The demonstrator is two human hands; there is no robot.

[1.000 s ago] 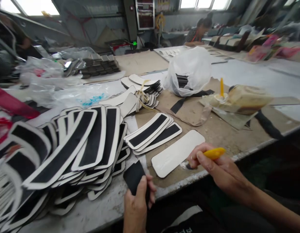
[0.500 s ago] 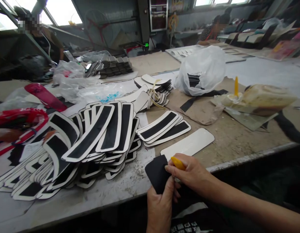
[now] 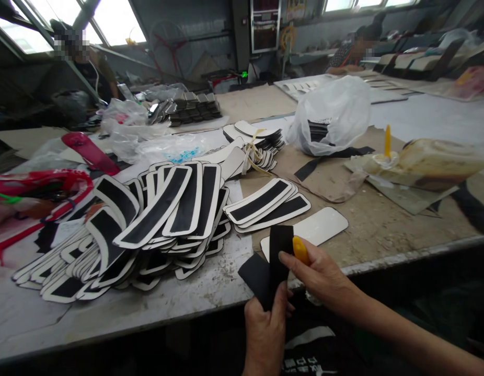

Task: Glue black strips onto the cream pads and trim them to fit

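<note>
My left hand (image 3: 265, 324) is closed on the lower part of some black strips (image 3: 255, 274), thumb on top. My right hand (image 3: 322, 271) pinches one black strip (image 3: 281, 243), which stands up and apart from the piece behind it. The same hand keeps a yellow-handled tool (image 3: 300, 250) in its grip; the tool's working end is mostly hidden. Just beyond the fingers, a cream curved panel (image 3: 322, 224) lies flat on the table, its near left end partly covered by the strip.
Left of my hands spreads a big heap of cream panels with black strips (image 3: 179, 203). A smaller stack (image 3: 261, 203) lies nearer. A glue-stained plastic container (image 3: 441, 162) with a yellow stick (image 3: 387, 141) sits right, beside a white plastic bag (image 3: 332, 115). Two people work farther back.
My right hand has drawn one black strip up and away from the others, so two pieces now show separately. The view has shifted slightly.
</note>
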